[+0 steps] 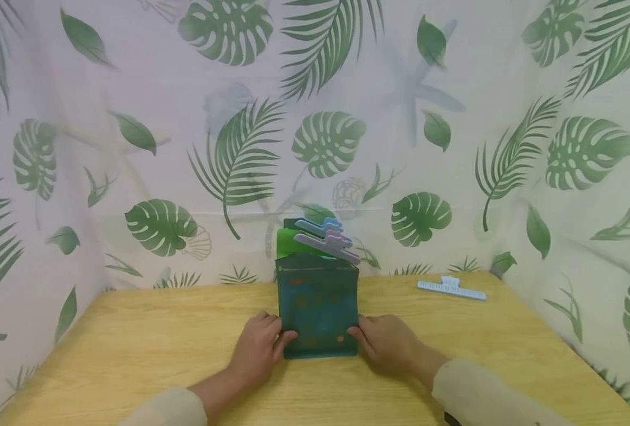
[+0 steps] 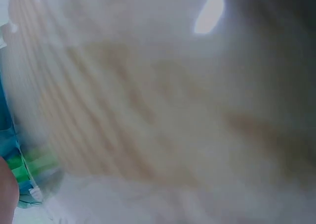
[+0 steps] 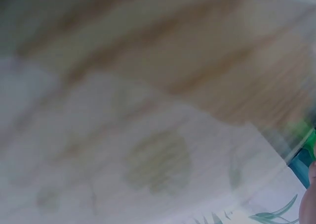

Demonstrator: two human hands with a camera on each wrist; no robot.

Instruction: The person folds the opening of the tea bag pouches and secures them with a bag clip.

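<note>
A dark teal bag (image 1: 317, 319) stands upright on the table in the head view, its top edge crumpled. My left hand (image 1: 261, 346) grips its lower left edge, thumb across the front. On the lower right edge my right hand (image 1: 386, 343) pinches it the same way. Behind rises a bright green bag (image 1: 285, 241), mostly hidden. A purple sealing clip (image 1: 325, 245) and a blue sealing clip (image 1: 315, 228) lie slanted across the tops behind the front bag. Both wrist views are largely blurred, with teal packaging (image 2: 6, 130) and a bit of my hand at the edge.
A light blue sealing clip (image 1: 451, 288) lies by itself at the back right of the wooden table (image 1: 187, 331). Leaf-printed cloth (image 1: 453, 148) encloses the table at the back and both sides.
</note>
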